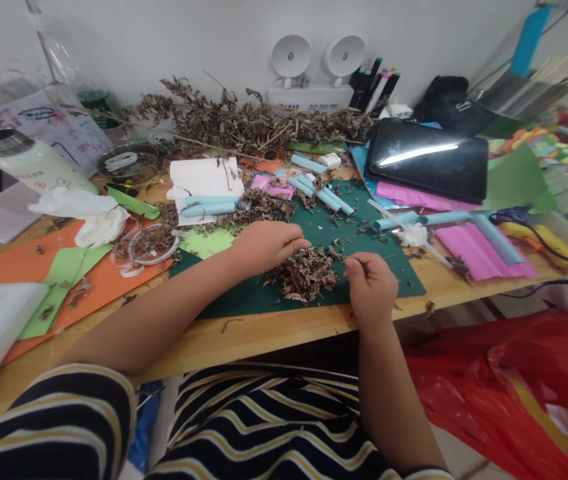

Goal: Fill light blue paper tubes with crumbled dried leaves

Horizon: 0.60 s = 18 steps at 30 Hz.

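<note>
A heap of dried brown leaves [307, 277] lies on the green cutting mat [304, 310], between my two hands. My left hand [270, 247] is closed in a pinch over the upper left side of the heap; whatever its fingertips hold is hidden. To the right of the leaves, my right hand [373, 287] has thumb and forefinger pressed together on a thin dried plant stem. Leafy bits of it show beside the fingertips. More crumbled leaves are scattered over the mat behind the left hand.
Large dried branches [244, 120] lie along the wall. Blue paper rolls [327, 193], a black tablet [429, 160], pink paper [484, 252] and a clear tape ring [153, 245] crowd the table. An open pale bottle [39, 160] stands left, and a white box [4, 333] sits nearer.
</note>
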### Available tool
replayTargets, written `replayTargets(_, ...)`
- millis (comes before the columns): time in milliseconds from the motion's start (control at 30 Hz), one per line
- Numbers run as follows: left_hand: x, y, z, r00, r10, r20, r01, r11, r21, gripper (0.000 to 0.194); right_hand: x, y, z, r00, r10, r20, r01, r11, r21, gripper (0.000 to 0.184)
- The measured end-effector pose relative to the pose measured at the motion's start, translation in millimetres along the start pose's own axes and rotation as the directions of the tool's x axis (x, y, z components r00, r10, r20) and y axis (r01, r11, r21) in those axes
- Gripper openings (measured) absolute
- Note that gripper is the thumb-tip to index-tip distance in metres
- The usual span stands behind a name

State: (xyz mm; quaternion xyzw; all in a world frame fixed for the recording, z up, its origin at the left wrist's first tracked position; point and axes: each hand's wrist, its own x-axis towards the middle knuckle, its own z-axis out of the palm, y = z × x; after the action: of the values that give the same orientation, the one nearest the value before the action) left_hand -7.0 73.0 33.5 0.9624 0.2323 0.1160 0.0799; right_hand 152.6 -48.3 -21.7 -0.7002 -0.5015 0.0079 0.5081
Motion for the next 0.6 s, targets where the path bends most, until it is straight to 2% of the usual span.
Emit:
replayTargets(100,-1,2,0.4,0.998,0.056,0.035,-0.058,0.997,0.056,0.046,4,3,1,0.986,-0.143,0.088,0.152,0.982,-0.108,0.018)
replayTargets(200,-1,4,0.4,0.992,0.12,0.041,-0.121,0.992,0.036,0.039,6,3,1,0.97,-0.208,0.126,0.23,0.953,-0.195,0.02)
replayTargets(300,-1,4,0.7,0.977,0.201,0.066,-0.2,0.98,-0.011,0.024,3,-5,2,0.959,-0.279,0.043,0.281,0.925,-0.256,0.022)
replayTargets(367,-1,2,1.1,0.971,0.229,0.075,-0.226,0.973,-0.039,0.021,1,-14,2,0.938,-0.348,0.002,0.335,0.901,-0.275,0.02)
replayTargets(467,0,-1,0.8,0.98,0.2,0.021,-0.197,0.976,-0.091,0.027,-1,-25,2,0.916,-0.399,-0.034,0.371,0.878,-0.303,0.011)
replayTargets(600,-1,-4,-1.2,0.981,0.18,-0.071,-0.188,0.973,-0.13,0.039,0,-26,0,0.92,-0.371,-0.123,0.324,0.9,-0.292,0.002)
